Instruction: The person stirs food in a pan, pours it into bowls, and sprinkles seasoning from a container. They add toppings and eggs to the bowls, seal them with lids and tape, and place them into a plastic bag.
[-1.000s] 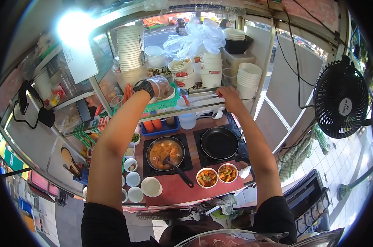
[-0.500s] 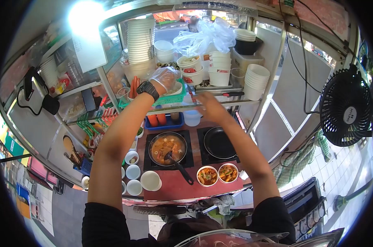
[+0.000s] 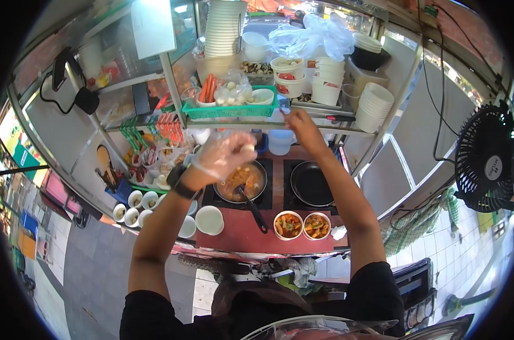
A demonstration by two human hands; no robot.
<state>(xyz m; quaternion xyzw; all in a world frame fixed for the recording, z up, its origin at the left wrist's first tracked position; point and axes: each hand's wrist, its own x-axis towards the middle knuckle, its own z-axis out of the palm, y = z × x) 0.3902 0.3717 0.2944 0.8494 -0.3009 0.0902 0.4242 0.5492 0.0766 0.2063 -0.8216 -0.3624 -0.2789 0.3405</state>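
Observation:
My left hand (image 3: 225, 154), in a clear plastic glove, is closed with a small pale piece (image 3: 249, 148) pinched at its fingertips. It hangs above the frying pan (image 3: 221, 195), where orange-red soupy food with a black ladle (image 3: 251, 205) resting in it shows. My right hand (image 3: 303, 129) is bare, raised at the shelf's front edge, with its fingers drawn together; I cannot tell what is in them. Left of it, a green basket (image 3: 228, 112) on the shelf bears a clear bag of white balls (image 3: 232, 90) and a white bowl (image 3: 261, 97).
An unused-looking black pan (image 3: 311, 184) sits on the right burner. Two filled paper bowls (image 3: 288, 225) stand at the counter's front, and a white tub (image 3: 210, 220) at its left. Stacked white containers (image 3: 327, 82) line the shelf. A black fan (image 3: 489, 158) hangs at right.
My gloved left hand has come down from the green basket to over the pan, now with a pale piece in its fingers. My right hand stays by the shelf edge. The view has shifted.

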